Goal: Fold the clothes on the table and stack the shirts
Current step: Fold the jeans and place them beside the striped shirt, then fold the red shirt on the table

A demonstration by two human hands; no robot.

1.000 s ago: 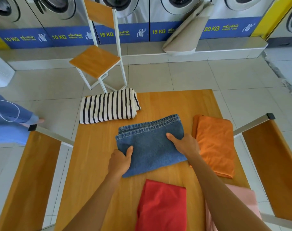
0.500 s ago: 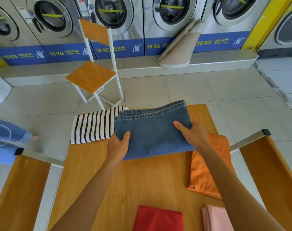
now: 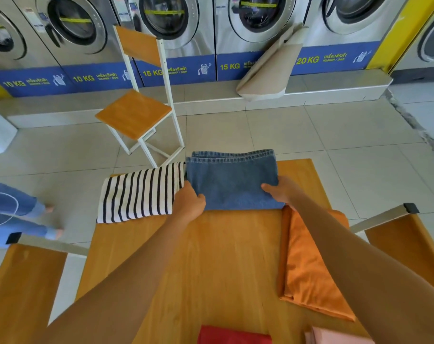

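1. Folded denim jeans (image 3: 232,178): at the far edge of the desk (image 3: 211,264), just beside the folded striped shirt (image 3: 139,194).
2. Handling, judged: thick, fairly stiff and heavier than the shirts; unlikely to slip. Best held at both side edges so the layers stay together.
3. Left hand (image 3: 188,203): grip pinching the near-left corner, thumb on top.
4. Right hand (image 3: 283,191): grip pinching the near-right edge, thumb on top.
5. Relation: the jeans span between both hands and extend away from them; orange shirt (image 3: 307,266) lies under the right forearm.
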